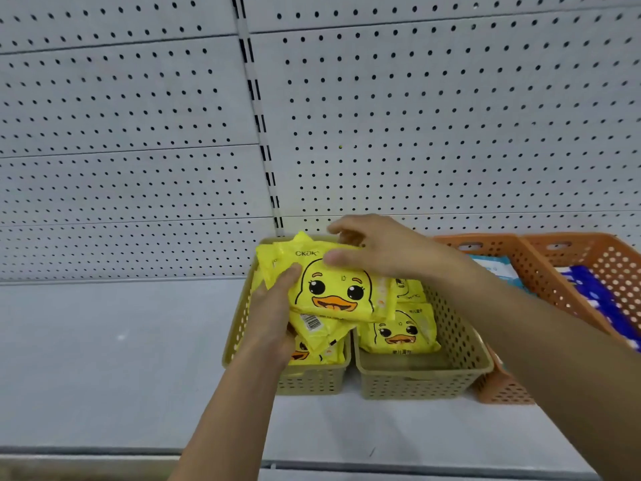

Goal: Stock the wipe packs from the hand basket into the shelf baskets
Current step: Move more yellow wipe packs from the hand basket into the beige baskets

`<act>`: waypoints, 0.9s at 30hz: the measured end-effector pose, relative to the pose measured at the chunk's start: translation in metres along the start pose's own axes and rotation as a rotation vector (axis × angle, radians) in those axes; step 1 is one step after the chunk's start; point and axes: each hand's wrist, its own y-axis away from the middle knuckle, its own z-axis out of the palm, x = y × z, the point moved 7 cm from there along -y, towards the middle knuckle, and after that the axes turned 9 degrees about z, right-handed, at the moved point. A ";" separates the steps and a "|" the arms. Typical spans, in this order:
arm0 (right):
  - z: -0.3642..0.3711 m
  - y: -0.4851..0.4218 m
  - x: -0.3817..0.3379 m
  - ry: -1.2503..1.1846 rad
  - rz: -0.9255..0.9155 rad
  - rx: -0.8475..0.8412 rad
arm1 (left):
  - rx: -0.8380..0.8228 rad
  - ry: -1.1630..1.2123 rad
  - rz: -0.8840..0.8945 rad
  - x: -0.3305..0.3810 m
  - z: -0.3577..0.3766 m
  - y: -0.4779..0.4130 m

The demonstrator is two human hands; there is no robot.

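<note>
Head view shows a grey pegboard wall point(416, 116) rising behind both hands, and a grey shelf point(104, 359) spreading below and to the left of them. Directly under the hands sit two baskets side by side, the left tan basket point(236, 328) and the right tan basket point(454, 341). Beyond the right forearm stand orange baskets point(527, 269) with blue packs point(596, 293) inside. Over the left tan basket both hands hold a bundle of yellow duck wipe packs point(333, 289). The left hand point(274, 314) cups the bundle's left side, thumb on the top pack's face. The right hand point(381, 251) grips the top edge, fingers curled behind, thumb pressed on the front. More duck packs point(399, 333) lie in the right tan basket, below the right wrist.
</note>
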 end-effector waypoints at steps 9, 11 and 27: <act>-0.004 0.014 0.056 -0.345 0.167 -0.240 | 0.072 -0.032 0.026 0.000 0.003 -0.002; -0.016 0.015 0.084 -0.456 0.219 -0.128 | 0.128 -0.023 0.027 0.000 -0.011 -0.005; 0.111 0.023 0.142 0.420 0.283 -0.701 | 0.226 0.016 0.056 0.015 -0.032 -0.002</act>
